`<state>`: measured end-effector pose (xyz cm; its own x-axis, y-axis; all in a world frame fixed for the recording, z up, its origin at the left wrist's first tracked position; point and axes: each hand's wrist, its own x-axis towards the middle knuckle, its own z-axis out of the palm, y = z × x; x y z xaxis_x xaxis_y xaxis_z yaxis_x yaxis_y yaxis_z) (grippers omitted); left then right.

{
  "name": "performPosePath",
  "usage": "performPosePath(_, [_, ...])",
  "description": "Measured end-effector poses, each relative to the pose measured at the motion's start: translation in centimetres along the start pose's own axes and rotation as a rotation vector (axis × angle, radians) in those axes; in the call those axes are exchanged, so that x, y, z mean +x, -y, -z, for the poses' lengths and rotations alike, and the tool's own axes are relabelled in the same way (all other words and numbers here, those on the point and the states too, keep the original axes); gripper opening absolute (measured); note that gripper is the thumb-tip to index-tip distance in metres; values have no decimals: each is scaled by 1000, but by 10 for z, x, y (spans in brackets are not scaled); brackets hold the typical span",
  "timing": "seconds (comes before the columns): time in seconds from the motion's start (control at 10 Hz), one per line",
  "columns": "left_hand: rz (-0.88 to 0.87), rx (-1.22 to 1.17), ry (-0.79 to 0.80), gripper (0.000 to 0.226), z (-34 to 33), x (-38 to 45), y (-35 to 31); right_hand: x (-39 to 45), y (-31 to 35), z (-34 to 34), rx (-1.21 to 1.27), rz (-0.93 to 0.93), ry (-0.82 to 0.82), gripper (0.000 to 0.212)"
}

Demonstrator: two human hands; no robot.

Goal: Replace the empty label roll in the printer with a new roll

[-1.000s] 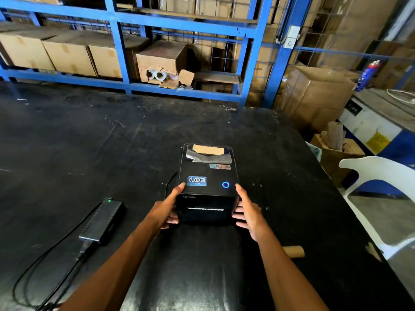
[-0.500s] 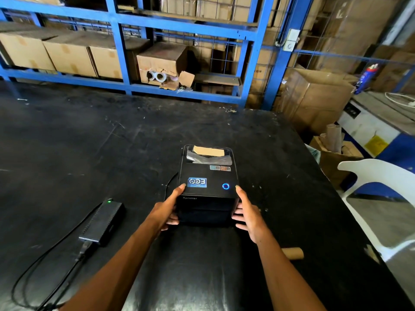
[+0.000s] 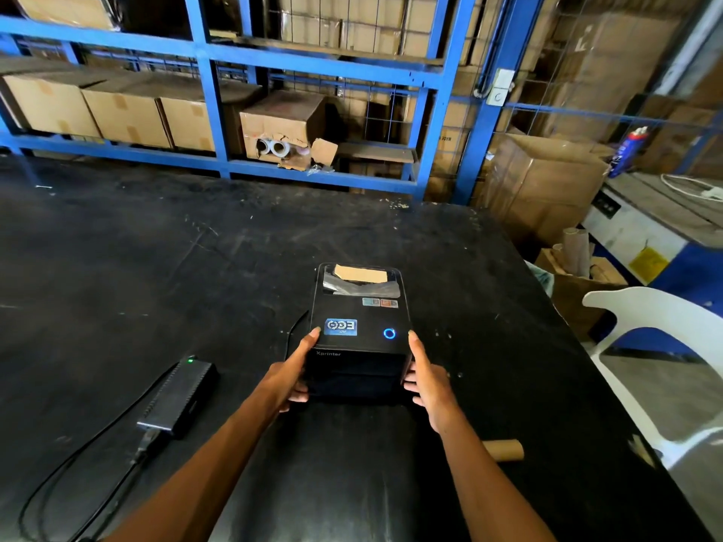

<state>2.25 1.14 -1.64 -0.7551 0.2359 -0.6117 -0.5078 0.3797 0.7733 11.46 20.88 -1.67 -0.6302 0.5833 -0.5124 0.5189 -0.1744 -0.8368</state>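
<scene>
A black label printer point(image 3: 360, 334) sits near the middle of the dark table point(image 3: 156, 267), its lid down, with a blue sticker and a glowing blue ring button on top, the word Xprinter on its front edge, and a clear window at the back through which a tan cardboard piece shows. The left hand point(image 3: 287, 379) presses flat against the printer's left side, and the right hand point(image 3: 428, 379) against its right side, fingers extended and close together. An empty cardboard core point(image 3: 504, 449) lies on the table just right of the right forearm, and a black power adapter point(image 3: 178, 397) with a green light rests to the left.
</scene>
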Motion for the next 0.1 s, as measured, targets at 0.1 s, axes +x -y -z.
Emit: performPosePath(0.1, [-3,-62,-12,107,4,-8,16,-13,-15,9,-43,159,-93,63])
